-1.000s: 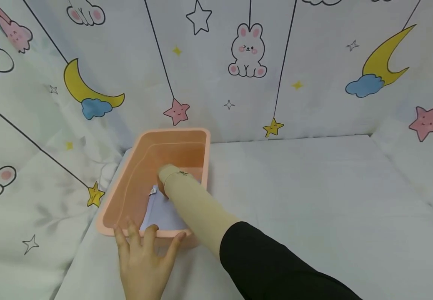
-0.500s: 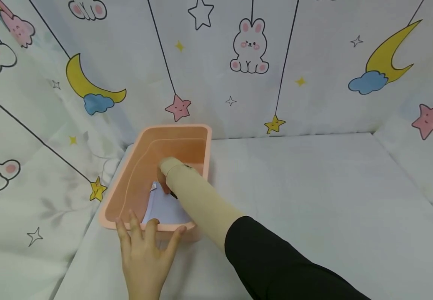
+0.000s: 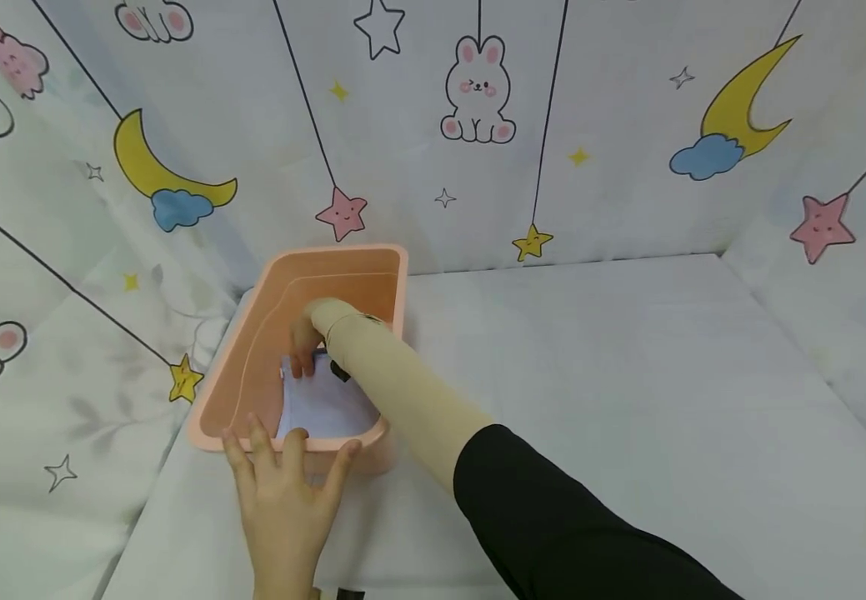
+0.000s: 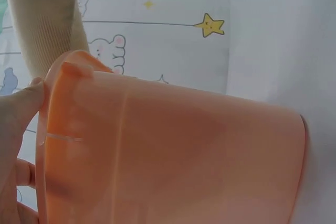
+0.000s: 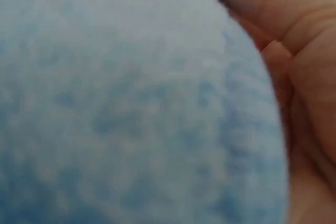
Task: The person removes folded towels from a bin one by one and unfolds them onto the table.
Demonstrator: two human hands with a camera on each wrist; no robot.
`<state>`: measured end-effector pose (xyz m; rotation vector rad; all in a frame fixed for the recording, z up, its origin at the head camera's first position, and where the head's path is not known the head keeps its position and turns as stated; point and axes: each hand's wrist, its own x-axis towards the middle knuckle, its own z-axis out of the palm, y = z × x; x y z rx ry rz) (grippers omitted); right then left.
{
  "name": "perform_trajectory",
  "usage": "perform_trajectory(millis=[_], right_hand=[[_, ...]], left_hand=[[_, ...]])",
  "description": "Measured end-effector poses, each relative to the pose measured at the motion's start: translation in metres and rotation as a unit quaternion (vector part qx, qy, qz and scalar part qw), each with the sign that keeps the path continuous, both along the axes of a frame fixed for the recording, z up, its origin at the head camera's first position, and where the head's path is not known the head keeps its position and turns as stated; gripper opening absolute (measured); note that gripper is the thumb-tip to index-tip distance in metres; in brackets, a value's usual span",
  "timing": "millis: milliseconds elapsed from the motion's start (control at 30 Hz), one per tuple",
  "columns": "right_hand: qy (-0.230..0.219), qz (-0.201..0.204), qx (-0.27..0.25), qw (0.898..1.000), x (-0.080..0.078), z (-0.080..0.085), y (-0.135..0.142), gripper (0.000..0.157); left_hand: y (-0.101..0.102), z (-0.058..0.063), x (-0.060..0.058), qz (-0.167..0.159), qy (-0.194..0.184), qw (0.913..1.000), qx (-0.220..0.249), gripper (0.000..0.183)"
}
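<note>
A peach plastic basin (image 3: 215,400) stands on the white-covered surface. In the head view my left hand (image 3: 280,508) rests on its near rim, fingers spread; the left wrist view shows the thumb (image 4: 32,95) touching that rim. My right hand (image 3: 305,337) reaches down inside, the arm crossing over the basin's right side. It holds the top edge of a pale lavender-blue towel (image 3: 320,408), fingertips lying on the front. Close up, in the right wrist view, the fuzzy blue-and-white cloth fills most of the picture beside the curled fingers (image 5: 310,40). The thumb's contact is hidden.
Behind and to the left hangs a white curtain (image 3: 402,175) printed with moons, stars and rabbits. The white surface (image 3: 590,417) extends to the right of the basin. A dark piece (image 3: 350,594) shows below my left wrist.
My right hand has shifted a little left within the basin, and its fingers now show at the towel's top edge. The towel's upper corner has moved slightly left. My left hand stays at the rim.
</note>
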<state>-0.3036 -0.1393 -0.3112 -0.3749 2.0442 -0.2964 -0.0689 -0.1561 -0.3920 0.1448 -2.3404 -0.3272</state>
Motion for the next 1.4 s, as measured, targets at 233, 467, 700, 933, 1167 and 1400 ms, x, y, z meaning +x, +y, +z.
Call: perform_trajectory(millis=[233,467,700,933,1167,1400], right_hand=[[0.023,0.064,-0.092,0.993,0.0,0.035,-0.008,0.03],[0.04,0.122,-0.193,0.973,-0.001,0.056,-0.001,0.037],[0.068,0.147,-0.278,0.947,-0.007,0.057,0.018,0.034],[0.097,0.144,-0.37,0.913,-0.009,0.063,0.038,0.033],[0.14,0.119,-0.415,0.891,0.003,0.078,0.065,0.031],[0.207,0.091,-0.471,0.853,0.041,0.097,0.093,0.029]], left_hand=[[-0.014,0.006,-0.009,0.0,0.012,0.9989,-0.046,0.083],[-0.017,0.011,-0.011,0.005,0.02,0.999,-0.039,0.086],[-0.016,0.01,-0.008,0.007,0.018,0.9994,-0.029,0.087],[-0.015,0.008,-0.003,0.001,0.018,0.9997,-0.015,0.087],[-0.011,0.013,0.004,-0.002,-0.047,0.9983,0.032,0.075],[-0.005,0.025,0.017,-0.006,-0.142,0.9808,0.134,0.062]])
